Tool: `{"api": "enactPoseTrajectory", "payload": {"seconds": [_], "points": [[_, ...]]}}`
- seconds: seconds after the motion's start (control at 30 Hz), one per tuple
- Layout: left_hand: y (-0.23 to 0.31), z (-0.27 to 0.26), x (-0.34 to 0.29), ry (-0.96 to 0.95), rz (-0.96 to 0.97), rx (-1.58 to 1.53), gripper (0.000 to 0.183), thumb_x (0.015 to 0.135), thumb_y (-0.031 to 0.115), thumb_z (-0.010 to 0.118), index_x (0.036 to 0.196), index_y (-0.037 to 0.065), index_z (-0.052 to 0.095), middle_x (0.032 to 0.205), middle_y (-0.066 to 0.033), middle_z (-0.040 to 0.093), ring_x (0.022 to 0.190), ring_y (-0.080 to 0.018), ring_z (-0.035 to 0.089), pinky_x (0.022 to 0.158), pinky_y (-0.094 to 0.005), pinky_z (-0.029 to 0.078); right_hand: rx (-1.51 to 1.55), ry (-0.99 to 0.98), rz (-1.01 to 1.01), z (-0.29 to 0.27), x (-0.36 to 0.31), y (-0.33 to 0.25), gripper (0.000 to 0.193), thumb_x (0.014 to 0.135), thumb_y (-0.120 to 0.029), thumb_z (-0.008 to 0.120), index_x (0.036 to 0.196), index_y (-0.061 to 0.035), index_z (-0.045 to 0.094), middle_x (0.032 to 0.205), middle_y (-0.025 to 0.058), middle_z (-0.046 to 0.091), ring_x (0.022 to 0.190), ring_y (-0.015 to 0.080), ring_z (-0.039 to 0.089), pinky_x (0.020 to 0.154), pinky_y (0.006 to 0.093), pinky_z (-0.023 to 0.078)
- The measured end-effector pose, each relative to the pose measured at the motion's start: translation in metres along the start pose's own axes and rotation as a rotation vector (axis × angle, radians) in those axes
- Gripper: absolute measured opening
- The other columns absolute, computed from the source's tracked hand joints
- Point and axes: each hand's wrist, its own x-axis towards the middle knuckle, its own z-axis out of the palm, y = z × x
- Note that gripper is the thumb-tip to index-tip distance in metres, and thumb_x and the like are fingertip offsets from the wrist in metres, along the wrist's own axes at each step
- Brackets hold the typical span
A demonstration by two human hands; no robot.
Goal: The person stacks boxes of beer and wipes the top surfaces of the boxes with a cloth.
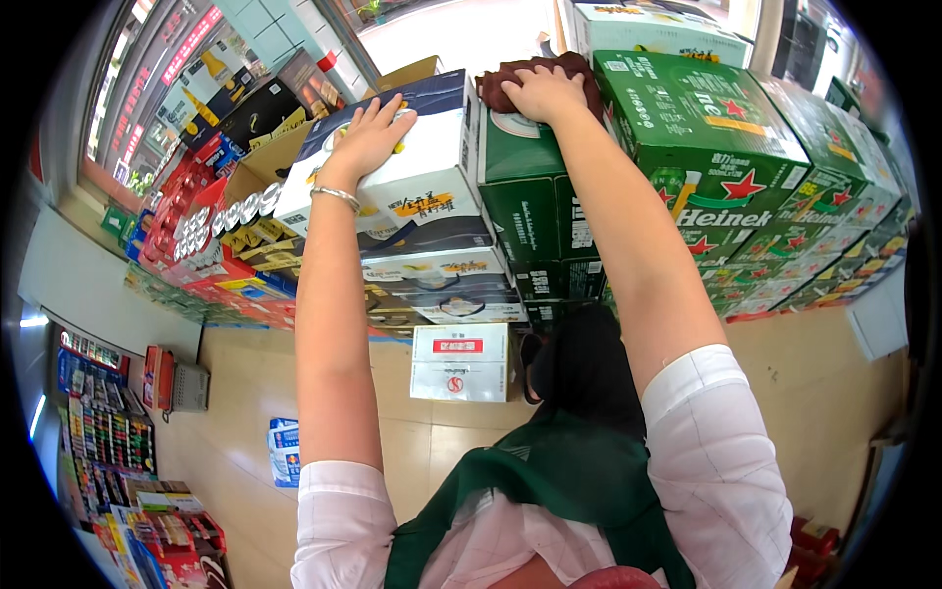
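Note:
My left hand (371,145) lies with fingers spread on the top of a white and dark blue carton (422,147). A silver bangle circles that wrist. My right hand (549,94) presses on a bunched dark brown cloth (495,84), its fingers curved over the folds. The cloth rests on top of a dark green carton (520,157), just right of the white one. Both cartons sit on stacks of similar boxes, and both arms reach out far in front of me.
Green beer cartons (706,137) are stacked to the right. Silver-topped cans (245,209) stand in an open box at left. A small white carton (459,361) sits on the floor at the stack's foot. A blue and white pack (285,454) lies on the tiles near shelves.

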Motion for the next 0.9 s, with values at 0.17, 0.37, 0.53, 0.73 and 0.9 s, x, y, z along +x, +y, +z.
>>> {"api": "enactPoseTrajectory", "payload": {"seconds": [0.17, 0.37, 0.53, 0.73, 0.9], "points": [[-0.008, 0.005, 0.006, 0.04, 0.014, -0.043, 0.071, 0.087, 0.067, 0.034, 0.148, 0.03, 0.032, 0.157, -0.0076, 0.019, 0.146, -0.0283, 0.013, 0.112, -0.0566, 0.007, 0.003, 0.031, -0.01, 0.003, -0.003, 0.0, 0.056, 0.094, -0.048, 0.033, 0.134, -0.0146, 0.052, 0.142, 0.0147, 0.044, 0.133, 0.0379, 0.034, 0.11, 0.062, 0.017], [-0.012, 0.005, 0.006, 0.043, 0.045, -0.123, 0.07, 0.088, 0.064, 0.037, 0.147, 0.026, 0.034, 0.157, -0.0104, 0.02, 0.145, -0.0296, 0.014, 0.114, -0.0497, 0.011, -0.001, 0.006, 0.001, 0.002, -0.004, 0.0, 0.057, 0.094, -0.05, 0.033, 0.134, -0.0139, 0.052, 0.143, 0.0157, 0.043, 0.134, 0.0381, 0.033, 0.11, 0.0621, 0.016], [-0.008, -0.012, 0.024, -0.125, 0.003, -0.236, 0.067, 0.095, 0.053, 0.039, 0.146, 0.01, 0.034, 0.147, -0.0166, 0.036, 0.136, -0.0289, 0.034, 0.112, -0.0369, 0.023, -0.013, 0.001, -0.009, -0.002, -0.009, -0.003, 0.056, 0.095, -0.049, 0.033, 0.134, -0.0128, 0.052, 0.143, 0.0163, 0.042, 0.134, 0.0381, 0.033, 0.109, 0.0619, 0.017], [0.043, -0.007, 0.056, -0.047, -0.205, 0.295, 0.082, 0.085, 0.073, 0.028, 0.147, 0.019, 0.033, 0.147, -0.0226, 0.034, 0.136, -0.0386, 0.034, 0.112, -0.0454, 0.024, -0.028, 0.041, 0.01, -0.002, -0.013, -0.006, 0.054, 0.095, -0.048, 0.036, 0.131, -0.0118, 0.053, 0.14, 0.0163, 0.045, 0.133, 0.0379, 0.035, 0.109, 0.0603, 0.02], [0.057, -0.003, 0.074, -0.03, -0.246, 0.312, 0.081, 0.084, 0.075, 0.024, 0.145, 0.023, 0.036, 0.146, -0.0246, 0.035, 0.136, -0.0403, 0.033, 0.112, -0.0469, 0.024, -0.012, 0.013, 0.055, -0.004, -0.01, -0.004, 0.054, 0.095, -0.045, 0.038, 0.134, -0.0104, 0.05, 0.145, 0.0177, 0.04, 0.136, 0.039, 0.031, 0.108, 0.061, 0.017]]}}
